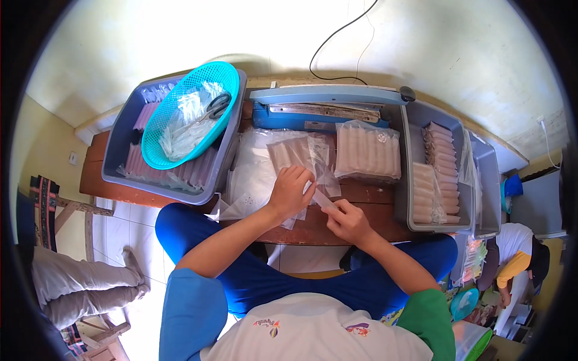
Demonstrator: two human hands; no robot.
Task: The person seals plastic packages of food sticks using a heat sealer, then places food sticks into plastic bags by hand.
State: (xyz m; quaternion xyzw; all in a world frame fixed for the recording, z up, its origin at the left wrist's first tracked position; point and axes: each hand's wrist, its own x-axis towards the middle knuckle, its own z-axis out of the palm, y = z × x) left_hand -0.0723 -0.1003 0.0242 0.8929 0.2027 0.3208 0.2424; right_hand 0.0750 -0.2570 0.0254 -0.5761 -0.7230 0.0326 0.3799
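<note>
My left hand (pixel 291 191) is closed at the open end of a clear plastic bag, with its fingers bent together. My right hand (pixel 349 221) pinches a corner of the clear plastic just to the right. Pinkish tubes (pixel 290 153) lie inside the bag, beyond my left hand. Under it is a stack of flat clear bags (pixel 251 168). A filled pack of pale tubes (pixel 368 150) lies to the right, touched by neither hand. Behind stands a blue sealer (pixel 325 96) with a long arm.
At the left, a grey-blue bin (pixel 114 156) holds tubes and a turquoise basket (pixel 153 129) with plastic and scissors. Grey bins (pixel 404 192) with packs stand at the right. Another person (pixel 515 259) is at the far right; someone's legs (pixel 84 277) show at left.
</note>
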